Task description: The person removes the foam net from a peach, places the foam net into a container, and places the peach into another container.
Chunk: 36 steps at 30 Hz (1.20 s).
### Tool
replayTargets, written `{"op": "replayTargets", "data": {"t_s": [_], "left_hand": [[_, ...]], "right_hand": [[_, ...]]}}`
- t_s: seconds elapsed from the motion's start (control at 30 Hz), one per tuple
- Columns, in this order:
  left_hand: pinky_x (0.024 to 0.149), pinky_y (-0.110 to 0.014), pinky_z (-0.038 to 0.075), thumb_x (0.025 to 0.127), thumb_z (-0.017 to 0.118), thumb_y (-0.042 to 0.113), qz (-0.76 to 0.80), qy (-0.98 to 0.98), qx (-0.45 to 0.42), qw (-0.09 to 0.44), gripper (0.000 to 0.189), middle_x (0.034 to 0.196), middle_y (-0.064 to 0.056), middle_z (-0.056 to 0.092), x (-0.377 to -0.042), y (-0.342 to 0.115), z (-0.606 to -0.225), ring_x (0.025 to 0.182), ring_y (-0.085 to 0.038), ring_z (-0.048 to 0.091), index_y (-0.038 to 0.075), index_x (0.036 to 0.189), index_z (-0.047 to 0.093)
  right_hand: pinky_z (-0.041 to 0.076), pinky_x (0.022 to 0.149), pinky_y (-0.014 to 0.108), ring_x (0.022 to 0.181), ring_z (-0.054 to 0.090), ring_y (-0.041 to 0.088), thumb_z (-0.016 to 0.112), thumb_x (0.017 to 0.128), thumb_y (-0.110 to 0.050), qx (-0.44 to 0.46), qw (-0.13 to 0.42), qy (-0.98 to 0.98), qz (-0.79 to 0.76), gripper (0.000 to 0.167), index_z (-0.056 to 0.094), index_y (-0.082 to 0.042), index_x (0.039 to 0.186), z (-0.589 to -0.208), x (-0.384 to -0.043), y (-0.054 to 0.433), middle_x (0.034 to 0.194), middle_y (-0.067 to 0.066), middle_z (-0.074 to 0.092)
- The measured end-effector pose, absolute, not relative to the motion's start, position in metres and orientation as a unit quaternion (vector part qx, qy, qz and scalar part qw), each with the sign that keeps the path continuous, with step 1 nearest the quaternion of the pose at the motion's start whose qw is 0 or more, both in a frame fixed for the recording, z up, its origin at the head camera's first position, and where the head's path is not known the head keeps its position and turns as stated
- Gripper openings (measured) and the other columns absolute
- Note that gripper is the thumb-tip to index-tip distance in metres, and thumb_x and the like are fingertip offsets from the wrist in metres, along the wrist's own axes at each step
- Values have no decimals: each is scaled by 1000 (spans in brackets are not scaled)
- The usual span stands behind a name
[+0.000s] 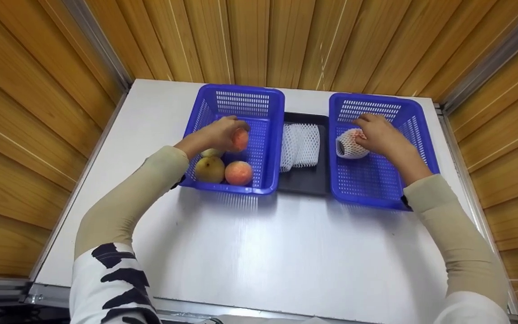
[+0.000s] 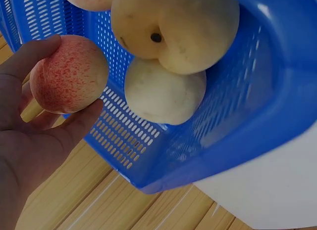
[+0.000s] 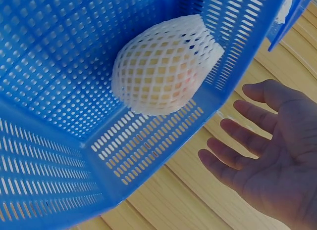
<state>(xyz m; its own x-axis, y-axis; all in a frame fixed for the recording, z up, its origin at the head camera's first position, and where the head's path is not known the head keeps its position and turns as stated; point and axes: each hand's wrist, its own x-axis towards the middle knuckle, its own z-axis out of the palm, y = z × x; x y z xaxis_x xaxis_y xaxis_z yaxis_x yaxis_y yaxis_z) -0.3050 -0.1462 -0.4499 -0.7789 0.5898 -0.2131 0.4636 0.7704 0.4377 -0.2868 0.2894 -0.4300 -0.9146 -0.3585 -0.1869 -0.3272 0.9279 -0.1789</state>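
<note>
My left hand (image 1: 221,133) grips a red-speckled peach (image 1: 240,139) over the left blue basket (image 1: 266,177). In the left wrist view, thumb and fingers curl round that peach (image 2: 72,74). Below it in the basket lie a brownish-yellow pear (image 1: 210,169), another peach (image 1: 239,173) and a pale fruit (image 2: 163,91). My right hand (image 1: 379,135) hovers at the right blue basket (image 1: 367,201), fingers spread and loosely bent. The right wrist view shows this hand (image 3: 282,146) apart from a fruit in a white foam net (image 3: 158,71), which lies inside that basket.
Between the baskets sits a black tray (image 1: 301,184) bearing white foam nets (image 1: 306,144). All stand toward the back of a white table (image 1: 250,252). Wooden panel walls (image 1: 250,40) enclose the back and both sides.
</note>
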Motion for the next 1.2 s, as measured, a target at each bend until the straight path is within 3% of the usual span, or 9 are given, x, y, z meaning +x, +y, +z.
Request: {"op": "replayTargets", "data": {"t_s": [0.4, 0.7, 0.93, 1.2], "left_hand": [[97, -52, 53, 81, 78, 13, 178, 920, 313, 152, 56, 122, -25, 62, -308, -136, -482, 111, -40, 59, 3, 133, 60], [94, -52, 55, 85, 74, 19, 145, 927, 303, 167, 55, 117, -25, 65, -310, -127, -494, 109, -40, 62, 1, 135, 58], [104, -50, 50, 88, 68, 23, 127, 937, 275, 176, 59, 127, -29, 60, -308, -124, -489, 120, -43, 57, -1, 139, 53], [113, -52, 41, 90, 59, 13, 194, 938, 253, 138, 55, 144, -28, 46, -291, -120, -463, 131, -46, 49, -5, 142, 50]], "right_hand": [[32, 114, 67, 133, 38, 55, 71, 92, -7, -211, 115, 969, -56, 55, 51, 5, 143, -440, -291, 293, 144, 33, 45], [30, 113, 69, 137, 32, 56, 73, 92, -7, -197, 134, 969, -64, 58, 49, 5, 144, -444, -287, 298, 149, 34, 39], [31, 113, 70, 137, 32, 55, 73, 91, -6, -195, 131, 970, -68, 59, 49, 4, 145, -444, -286, 297, 149, 33, 40], [29, 114, 69, 138, 32, 54, 72, 92, -6, -195, 129, 970, -73, 59, 49, 2, 145, -445, -283, 300, 150, 31, 40]]}}
